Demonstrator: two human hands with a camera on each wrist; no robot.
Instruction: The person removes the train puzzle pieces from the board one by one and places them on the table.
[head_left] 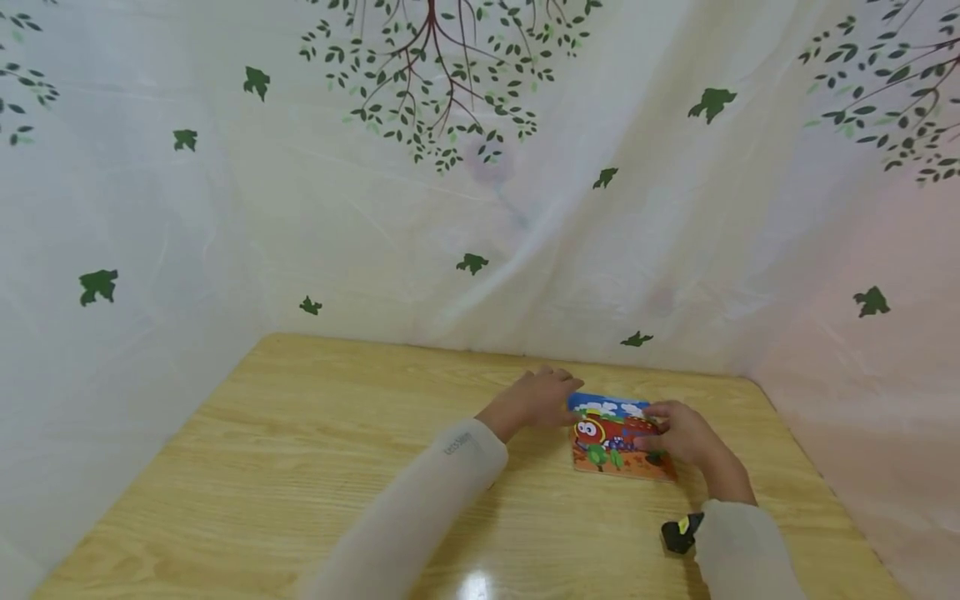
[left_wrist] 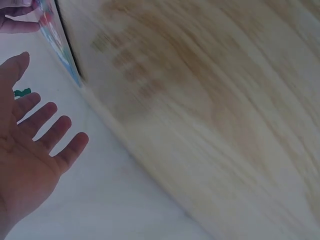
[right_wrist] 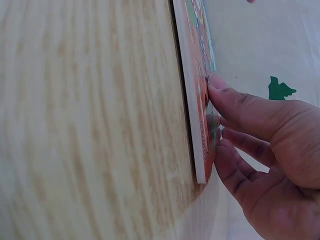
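A thin rectangular picture board lies on the wooden table, printed with a red big-eyed cartoon creature, blue sky and green plants. My right hand holds it at the right side. In the right wrist view, the thumb touches the printed face while the other fingers bend at the board's edge. At the board's left side is my left hand, its fingers stretched out and spread. The left wrist view shows that hand with nothing in it, apart from the board.
The light wooden table reaches back to a white curtain with printed branches and green birds. A small black device with a yellow mark is by the right cuff. Pale sleeves cover both forearms.
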